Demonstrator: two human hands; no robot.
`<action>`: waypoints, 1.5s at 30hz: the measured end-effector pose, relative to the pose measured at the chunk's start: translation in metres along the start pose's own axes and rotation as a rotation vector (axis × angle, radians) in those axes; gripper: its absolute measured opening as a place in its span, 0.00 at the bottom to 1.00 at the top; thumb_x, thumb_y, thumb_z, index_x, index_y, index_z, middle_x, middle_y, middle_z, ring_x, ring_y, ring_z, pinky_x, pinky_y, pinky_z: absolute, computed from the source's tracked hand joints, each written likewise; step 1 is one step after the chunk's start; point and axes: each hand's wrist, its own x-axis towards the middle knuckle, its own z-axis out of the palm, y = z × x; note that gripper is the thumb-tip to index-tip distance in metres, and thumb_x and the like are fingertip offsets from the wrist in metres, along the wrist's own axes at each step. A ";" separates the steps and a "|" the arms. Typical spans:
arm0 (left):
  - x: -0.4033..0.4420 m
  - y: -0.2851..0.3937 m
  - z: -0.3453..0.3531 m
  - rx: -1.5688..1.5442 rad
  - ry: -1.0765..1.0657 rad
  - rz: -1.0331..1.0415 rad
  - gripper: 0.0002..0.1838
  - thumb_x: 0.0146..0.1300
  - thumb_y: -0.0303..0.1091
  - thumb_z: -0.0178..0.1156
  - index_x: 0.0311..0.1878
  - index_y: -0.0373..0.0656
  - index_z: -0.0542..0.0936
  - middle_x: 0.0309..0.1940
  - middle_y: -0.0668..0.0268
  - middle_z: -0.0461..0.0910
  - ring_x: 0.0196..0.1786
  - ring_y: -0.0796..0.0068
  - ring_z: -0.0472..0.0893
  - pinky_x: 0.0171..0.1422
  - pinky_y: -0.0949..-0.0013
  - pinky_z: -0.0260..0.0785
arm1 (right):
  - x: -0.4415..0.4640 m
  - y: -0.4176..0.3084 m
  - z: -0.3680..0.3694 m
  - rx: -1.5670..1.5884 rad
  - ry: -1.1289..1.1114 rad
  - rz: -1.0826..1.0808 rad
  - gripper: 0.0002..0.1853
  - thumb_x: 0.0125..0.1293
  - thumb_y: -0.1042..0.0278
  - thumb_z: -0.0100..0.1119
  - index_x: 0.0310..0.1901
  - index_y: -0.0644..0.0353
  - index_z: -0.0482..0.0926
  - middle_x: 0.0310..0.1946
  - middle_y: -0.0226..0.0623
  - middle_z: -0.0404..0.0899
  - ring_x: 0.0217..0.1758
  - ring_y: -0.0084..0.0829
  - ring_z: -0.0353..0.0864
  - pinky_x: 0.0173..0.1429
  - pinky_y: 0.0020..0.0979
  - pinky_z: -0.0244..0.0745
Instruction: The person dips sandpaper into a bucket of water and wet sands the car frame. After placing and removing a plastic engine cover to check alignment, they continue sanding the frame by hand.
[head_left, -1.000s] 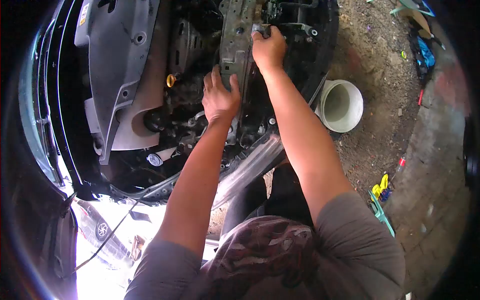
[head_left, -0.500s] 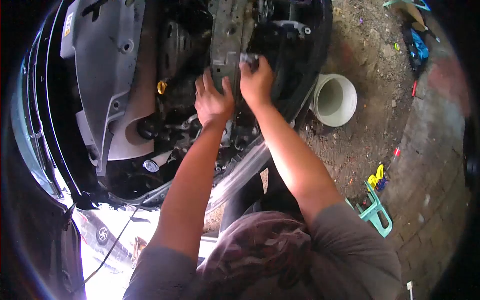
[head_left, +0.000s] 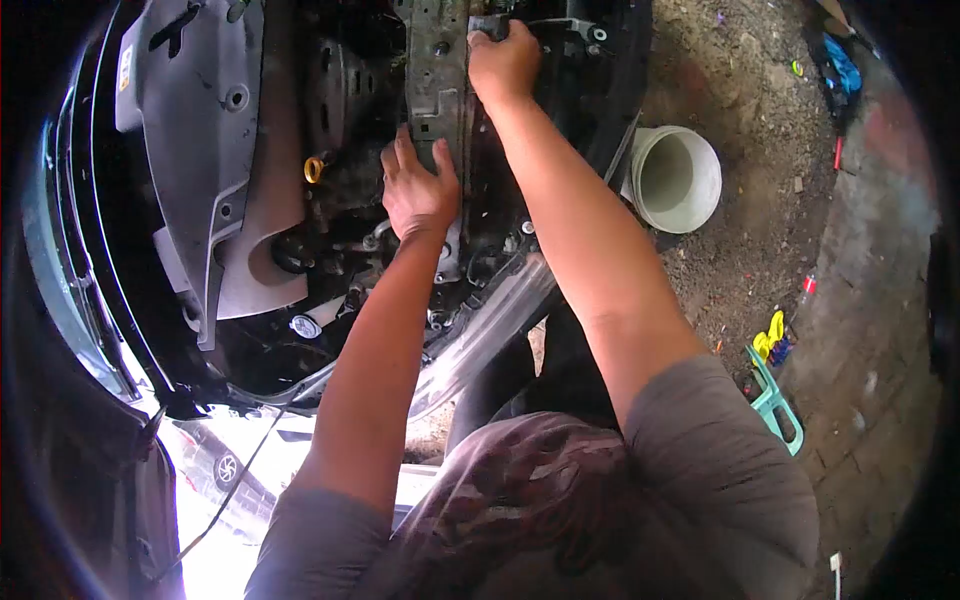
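In R hand (head_left: pixel 505 66), unclear obj. (head_left: pixel 487 24)

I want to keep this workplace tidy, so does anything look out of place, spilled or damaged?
Loose things on the ground look out of place, as if dropped: a yellow item beside the teal plastic object, and a blue item farther off. No spill stands out; the engine bay is too dark to rule out damage.

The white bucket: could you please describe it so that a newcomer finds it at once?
Find the car's engine bay, then look past its right edge in the picture to the dirt ground. Beside that edge is the white bucket, its open mouth showing, the only large round container there.
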 end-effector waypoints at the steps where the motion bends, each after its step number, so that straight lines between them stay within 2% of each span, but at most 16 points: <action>1: -0.003 -0.001 -0.001 0.001 -0.003 0.000 0.36 0.78 0.58 0.57 0.80 0.46 0.69 0.72 0.47 0.75 0.69 0.39 0.81 0.68 0.43 0.78 | -0.007 -0.010 -0.009 0.013 -0.008 0.036 0.17 0.63 0.65 0.76 0.45 0.70 0.85 0.40 0.62 0.89 0.50 0.63 0.90 0.54 0.51 0.83; 3: 0.002 0.006 -0.001 -0.022 0.003 0.007 0.36 0.78 0.58 0.57 0.80 0.46 0.70 0.72 0.47 0.75 0.68 0.39 0.81 0.68 0.43 0.78 | -0.056 0.026 -0.015 -0.004 -0.045 0.058 0.17 0.63 0.66 0.76 0.47 0.71 0.85 0.42 0.62 0.89 0.52 0.60 0.91 0.55 0.49 0.84; 5: -0.001 0.002 -0.003 -0.036 -0.013 0.008 0.35 0.78 0.57 0.57 0.79 0.46 0.70 0.71 0.47 0.76 0.67 0.39 0.82 0.66 0.42 0.78 | -0.096 0.017 -0.054 0.017 -0.292 0.223 0.19 0.66 0.63 0.74 0.51 0.70 0.83 0.46 0.65 0.88 0.55 0.68 0.86 0.61 0.59 0.80; 11: 0.000 0.001 0.000 -0.018 -0.002 0.017 0.35 0.77 0.56 0.58 0.80 0.48 0.69 0.70 0.47 0.76 0.67 0.38 0.82 0.66 0.41 0.78 | -0.027 -0.016 -0.073 -0.095 0.030 0.215 0.15 0.67 0.70 0.67 0.52 0.70 0.83 0.46 0.65 0.87 0.55 0.68 0.87 0.61 0.60 0.80; 13: 0.000 0.003 -0.001 -0.018 -0.032 0.016 0.35 0.77 0.56 0.58 0.80 0.48 0.69 0.70 0.47 0.76 0.68 0.38 0.81 0.67 0.41 0.77 | -0.029 -0.036 -0.065 -0.152 -0.289 0.340 0.18 0.67 0.71 0.67 0.56 0.70 0.83 0.51 0.63 0.85 0.59 0.66 0.84 0.65 0.57 0.79; 15: 0.000 0.002 0.000 -0.008 -0.039 -0.020 0.37 0.77 0.57 0.58 0.81 0.49 0.68 0.72 0.46 0.75 0.70 0.37 0.80 0.70 0.41 0.76 | -0.083 -0.030 -0.046 -0.259 -0.232 0.117 0.26 0.63 0.71 0.69 0.62 0.71 0.82 0.56 0.62 0.80 0.63 0.64 0.80 0.70 0.54 0.76; 17: 0.002 0.000 0.002 0.009 -0.074 -0.011 0.38 0.77 0.59 0.58 0.82 0.48 0.68 0.73 0.45 0.74 0.72 0.37 0.79 0.72 0.41 0.75 | -0.100 -0.036 -0.061 -0.173 -0.357 0.264 0.30 0.63 0.70 0.66 0.67 0.72 0.81 0.57 0.65 0.78 0.64 0.62 0.79 0.70 0.51 0.75; 19: 0.002 -0.010 0.010 0.003 -0.029 0.015 0.39 0.77 0.60 0.57 0.81 0.45 0.68 0.75 0.44 0.73 0.72 0.37 0.78 0.72 0.41 0.75 | -0.105 -0.033 -0.065 -0.143 -0.337 0.276 0.28 0.62 0.72 0.65 0.65 0.72 0.82 0.54 0.64 0.79 0.61 0.62 0.80 0.68 0.52 0.76; 22: 0.003 -0.006 0.015 0.016 -0.003 0.069 0.39 0.78 0.60 0.56 0.81 0.44 0.68 0.75 0.44 0.73 0.72 0.36 0.78 0.71 0.41 0.75 | -0.075 -0.004 -0.015 0.000 -0.109 0.130 0.16 0.61 0.74 0.65 0.50 0.73 0.83 0.50 0.65 0.79 0.57 0.65 0.79 0.63 0.55 0.75; 25: 0.002 -0.012 0.013 0.046 0.024 0.067 0.39 0.78 0.60 0.56 0.82 0.44 0.68 0.74 0.44 0.74 0.71 0.35 0.78 0.71 0.40 0.74 | -0.054 -0.011 -0.014 0.024 -0.194 0.230 0.19 0.59 0.75 0.66 0.51 0.74 0.82 0.52 0.65 0.79 0.59 0.65 0.79 0.64 0.55 0.75; 30: -0.002 -0.009 0.010 0.077 -0.009 0.071 0.38 0.78 0.60 0.55 0.82 0.44 0.68 0.74 0.44 0.74 0.69 0.34 0.80 0.69 0.41 0.75 | -0.116 -0.014 -0.039 0.058 -0.151 0.184 0.25 0.55 0.82 0.63 0.57 0.77 0.82 0.59 0.70 0.76 0.64 0.68 0.79 0.69 0.54 0.76; 33: 0.000 -0.009 0.016 0.083 0.010 0.082 0.39 0.79 0.60 0.54 0.81 0.43 0.68 0.74 0.42 0.74 0.70 0.35 0.79 0.70 0.40 0.75 | -0.037 -0.018 -0.015 0.040 -0.274 0.277 0.25 0.54 0.82 0.61 0.57 0.78 0.83 0.59 0.72 0.76 0.63 0.70 0.78 0.68 0.55 0.76; 35: 0.003 -0.014 0.018 0.067 0.029 0.071 0.39 0.79 0.61 0.53 0.81 0.42 0.69 0.74 0.41 0.74 0.71 0.35 0.77 0.72 0.40 0.72 | -0.047 -0.010 -0.007 0.079 -0.329 0.334 0.20 0.55 0.81 0.62 0.52 0.78 0.84 0.59 0.72 0.75 0.63 0.70 0.78 0.69 0.55 0.76; 39: 0.000 -0.019 0.016 0.080 -0.009 0.099 0.40 0.78 0.61 0.56 0.82 0.43 0.67 0.77 0.42 0.71 0.73 0.35 0.77 0.73 0.41 0.73 | -0.110 -0.023 -0.052 0.025 -0.255 0.199 0.14 0.59 0.78 0.63 0.47 0.75 0.82 0.64 0.72 0.72 0.65 0.69 0.78 0.73 0.55 0.75; 43: 0.002 -0.012 0.016 0.041 0.044 0.106 0.38 0.79 0.59 0.54 0.80 0.39 0.68 0.73 0.39 0.74 0.72 0.32 0.77 0.72 0.39 0.73 | -0.031 -0.011 -0.011 -0.003 -0.332 0.238 0.16 0.56 0.76 0.65 0.46 0.75 0.82 0.57 0.69 0.78 0.61 0.68 0.80 0.68 0.53 0.78; 45: 0.002 -0.012 0.017 0.040 0.060 0.112 0.38 0.79 0.59 0.54 0.81 0.39 0.68 0.73 0.39 0.74 0.72 0.32 0.76 0.72 0.39 0.73 | -0.054 -0.005 -0.014 0.025 -0.333 0.216 0.17 0.56 0.76 0.66 0.48 0.75 0.83 0.57 0.68 0.78 0.62 0.66 0.80 0.68 0.51 0.79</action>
